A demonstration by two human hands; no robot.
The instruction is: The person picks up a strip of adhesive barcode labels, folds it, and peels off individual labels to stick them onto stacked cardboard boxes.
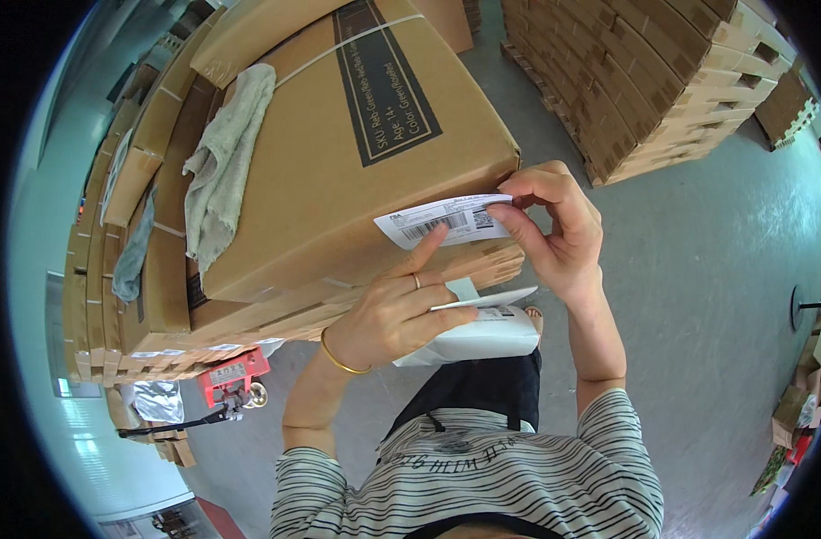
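Beside the hands (pixel 482 260) — towel (pixel 223 162) draped over carton (pixel 338 171), pallet jack (pixel 230 386) below.

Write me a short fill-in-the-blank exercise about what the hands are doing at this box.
1. The right hand pinches one end of a white ____.
2. The left hand presses the label against a cardboard ____ with its forefinger.
3. A pale ____ lies draped over the box.

Missing words: label; box; cloth

A grey concrete floor (pixel 725 269) spreads under even light. Stacks of flat cardboard (pixel 644 81) sit on pallets at the far right. A red pallet jack (pixel 230 382) stands lower left.
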